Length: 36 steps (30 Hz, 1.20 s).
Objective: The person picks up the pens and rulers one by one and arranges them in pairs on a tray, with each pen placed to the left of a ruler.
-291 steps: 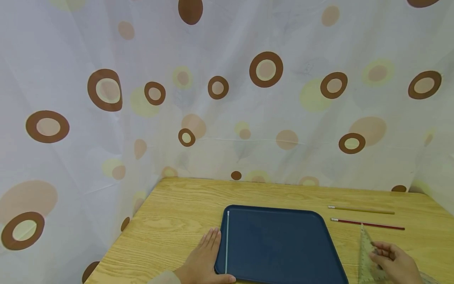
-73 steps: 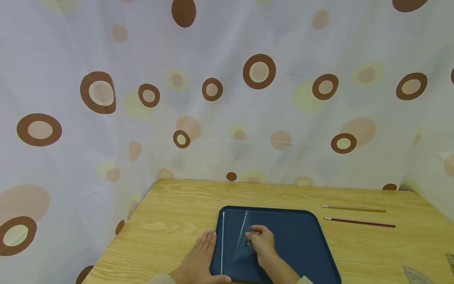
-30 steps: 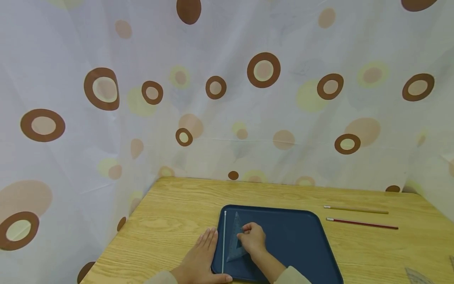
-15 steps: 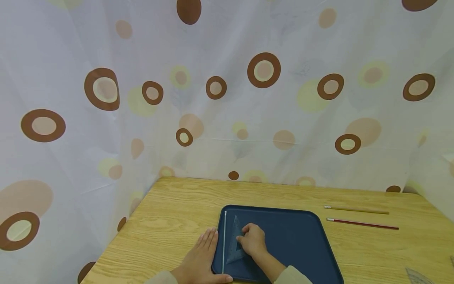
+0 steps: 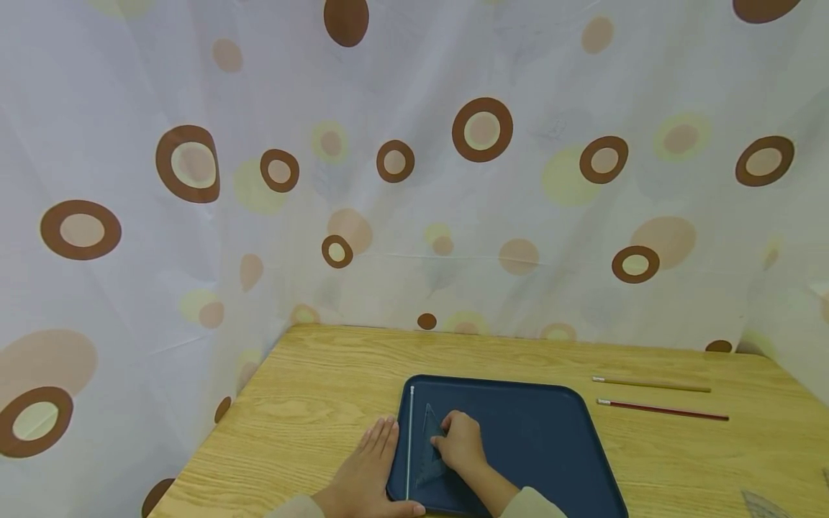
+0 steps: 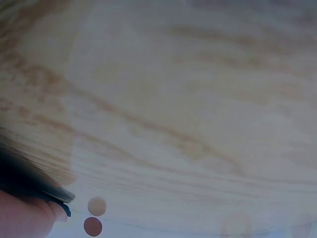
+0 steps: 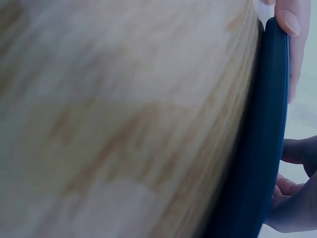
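The straight-fingered left hand (image 5: pixel 365 469) lines the tray's (image 5: pixel 550 450) left edge. The right hand (image 5: pixel 460 444) pinches a set square (image 5: pixel 427 460), seen only from the head.

set square (image 5: pixel 427 462): clear | tray (image 5: pixel 544 446): dark blue | tabletop (image 5: pixel 337 381): yellow wood-grain | backdrop (image 5: pixel 414 86): white, brown-ringed
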Motion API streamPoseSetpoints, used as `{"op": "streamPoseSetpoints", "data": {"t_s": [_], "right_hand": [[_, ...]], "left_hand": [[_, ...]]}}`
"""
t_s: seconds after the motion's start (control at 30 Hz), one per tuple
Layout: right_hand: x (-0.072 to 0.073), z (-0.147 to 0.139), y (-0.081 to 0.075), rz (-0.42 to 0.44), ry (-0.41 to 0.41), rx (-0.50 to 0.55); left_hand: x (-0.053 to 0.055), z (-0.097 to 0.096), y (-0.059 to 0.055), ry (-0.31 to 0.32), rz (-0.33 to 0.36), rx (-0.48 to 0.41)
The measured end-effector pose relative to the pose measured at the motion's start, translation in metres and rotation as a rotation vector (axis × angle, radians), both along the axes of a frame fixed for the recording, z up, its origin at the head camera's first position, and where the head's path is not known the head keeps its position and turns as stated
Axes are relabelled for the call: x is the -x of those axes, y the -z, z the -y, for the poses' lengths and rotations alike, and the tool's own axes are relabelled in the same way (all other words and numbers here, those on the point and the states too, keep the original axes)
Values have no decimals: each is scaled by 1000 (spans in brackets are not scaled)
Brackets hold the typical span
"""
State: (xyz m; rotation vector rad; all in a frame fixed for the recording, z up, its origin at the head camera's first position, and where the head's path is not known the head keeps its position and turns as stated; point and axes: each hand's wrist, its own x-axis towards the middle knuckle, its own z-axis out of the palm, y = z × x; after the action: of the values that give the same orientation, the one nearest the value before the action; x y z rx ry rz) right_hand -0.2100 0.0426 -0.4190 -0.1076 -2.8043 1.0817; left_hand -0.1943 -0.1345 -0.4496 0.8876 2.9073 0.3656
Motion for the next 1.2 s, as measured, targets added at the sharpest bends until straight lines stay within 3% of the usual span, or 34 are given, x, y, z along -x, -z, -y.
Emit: {"op": "streamPoseSetpoints", "data": {"t_s": [0.8, 1.03, 1.2], "right_hand": [[1, -7, -4, 32, -4, -20], [1, -16, -7, -18, -118, 168], [1, -22, -5, -36, -145, 224]], "left_hand": [[0, 0, 2, 3, -37, 6], [-1, 0, 3, 0, -31, -10], [0, 0, 4, -5, -27, -9]]}}
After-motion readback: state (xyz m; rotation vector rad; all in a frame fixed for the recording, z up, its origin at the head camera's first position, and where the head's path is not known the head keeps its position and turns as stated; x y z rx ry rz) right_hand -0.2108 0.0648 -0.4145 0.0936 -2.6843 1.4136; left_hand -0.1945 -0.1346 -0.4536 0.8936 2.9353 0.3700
